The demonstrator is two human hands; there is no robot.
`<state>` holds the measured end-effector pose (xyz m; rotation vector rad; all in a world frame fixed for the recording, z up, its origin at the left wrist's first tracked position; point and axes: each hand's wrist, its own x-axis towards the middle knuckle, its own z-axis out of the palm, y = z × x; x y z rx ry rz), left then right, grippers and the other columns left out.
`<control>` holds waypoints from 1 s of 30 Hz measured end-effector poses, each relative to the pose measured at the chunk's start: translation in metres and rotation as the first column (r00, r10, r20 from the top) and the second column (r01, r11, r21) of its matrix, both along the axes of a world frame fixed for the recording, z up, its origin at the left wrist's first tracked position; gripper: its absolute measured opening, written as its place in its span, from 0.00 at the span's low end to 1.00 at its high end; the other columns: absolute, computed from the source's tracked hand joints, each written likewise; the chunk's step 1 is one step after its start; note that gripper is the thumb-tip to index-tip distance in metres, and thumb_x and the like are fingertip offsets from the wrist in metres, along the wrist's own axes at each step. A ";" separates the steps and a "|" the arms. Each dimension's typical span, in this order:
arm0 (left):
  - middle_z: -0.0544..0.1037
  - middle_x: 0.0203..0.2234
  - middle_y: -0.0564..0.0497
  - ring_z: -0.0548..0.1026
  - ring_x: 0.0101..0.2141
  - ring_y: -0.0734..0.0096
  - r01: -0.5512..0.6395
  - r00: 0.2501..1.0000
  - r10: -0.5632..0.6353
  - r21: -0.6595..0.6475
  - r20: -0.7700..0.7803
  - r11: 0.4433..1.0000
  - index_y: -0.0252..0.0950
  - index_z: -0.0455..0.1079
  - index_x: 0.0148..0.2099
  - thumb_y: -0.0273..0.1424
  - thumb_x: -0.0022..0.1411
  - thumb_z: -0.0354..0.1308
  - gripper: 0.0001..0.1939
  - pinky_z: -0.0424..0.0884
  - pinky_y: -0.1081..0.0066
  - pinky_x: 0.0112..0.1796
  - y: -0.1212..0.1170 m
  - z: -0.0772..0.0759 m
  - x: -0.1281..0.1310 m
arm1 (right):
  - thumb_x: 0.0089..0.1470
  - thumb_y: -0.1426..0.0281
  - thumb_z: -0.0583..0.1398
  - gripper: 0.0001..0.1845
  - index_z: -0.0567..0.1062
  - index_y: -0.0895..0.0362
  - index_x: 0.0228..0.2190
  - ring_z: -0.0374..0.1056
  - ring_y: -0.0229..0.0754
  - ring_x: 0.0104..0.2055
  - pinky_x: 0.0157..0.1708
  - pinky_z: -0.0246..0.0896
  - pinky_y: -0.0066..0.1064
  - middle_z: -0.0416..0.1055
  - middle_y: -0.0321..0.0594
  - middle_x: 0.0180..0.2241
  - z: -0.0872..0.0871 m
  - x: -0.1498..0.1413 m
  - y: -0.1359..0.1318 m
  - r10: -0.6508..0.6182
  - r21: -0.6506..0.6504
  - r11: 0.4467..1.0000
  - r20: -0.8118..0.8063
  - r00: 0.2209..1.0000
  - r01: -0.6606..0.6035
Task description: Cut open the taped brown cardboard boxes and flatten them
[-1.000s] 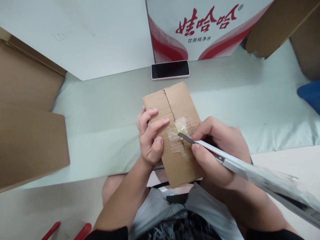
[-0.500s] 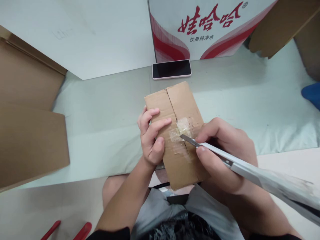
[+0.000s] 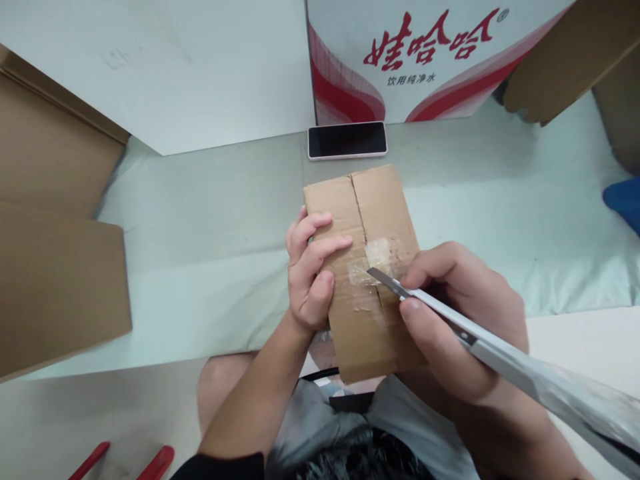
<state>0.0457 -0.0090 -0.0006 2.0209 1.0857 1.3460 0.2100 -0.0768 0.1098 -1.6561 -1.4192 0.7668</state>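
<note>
A small brown cardboard box [image 3: 360,340] is tilted above my lap, its seam running lengthwise along the top. My left hand [image 3: 313,267] grips its left edge, with the fingers spread over the top face. In my right hand [image 3: 460,313] is a utility knife [image 3: 495,357] with a white handle, pinched near the front between thumb and forefinger. The blade is out, and its tip is at the clear tape [image 3: 377,255] across the seam. The tape looks wrinkled. My lower right fingers are partly hidden behind the knife and hand.
A phone [image 3: 347,141] lies on the pale green cloth [image 3: 210,267] beyond the box. Behind it stands a white carton with red lettering [image 3: 430,60]. Brown cardboard [image 3: 60,280] is at the left, more cardboard [image 3: 560,60] at the upper right. A blue object [image 3: 625,203] sits at the right edge.
The box and both hands appear slightly farther right in the view, and the surroundings have shifted a little too. The blade tip stays at the tape, and both grips are unchanged.
</note>
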 end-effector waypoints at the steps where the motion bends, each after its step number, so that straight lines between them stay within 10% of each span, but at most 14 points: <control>1: 0.71 0.61 0.49 0.68 0.64 0.53 0.007 1.000 -0.007 0.007 -0.001 1.000 0.48 0.72 0.56 0.48 0.75 0.40 0.23 0.60 0.44 0.70 0.000 0.000 -0.001 | 0.53 0.71 0.59 0.04 0.67 0.51 0.31 0.53 0.33 0.19 0.19 0.45 0.30 0.64 0.29 0.20 -0.001 0.001 0.002 0.036 0.023 0.999 0.000 0.999 -0.036; 30: 0.70 0.61 0.45 0.69 0.64 0.54 0.015 0.999 -0.013 0.072 -0.035 0.997 0.45 0.73 0.58 0.45 0.75 0.43 0.22 0.61 0.48 0.68 0.002 -0.011 -0.021 | 0.54 0.67 0.57 0.03 0.71 0.53 0.31 0.66 0.35 0.25 0.27 0.56 0.26 0.76 0.34 0.26 -0.004 0.001 0.023 0.185 -0.002 0.983 0.112 0.976 -0.186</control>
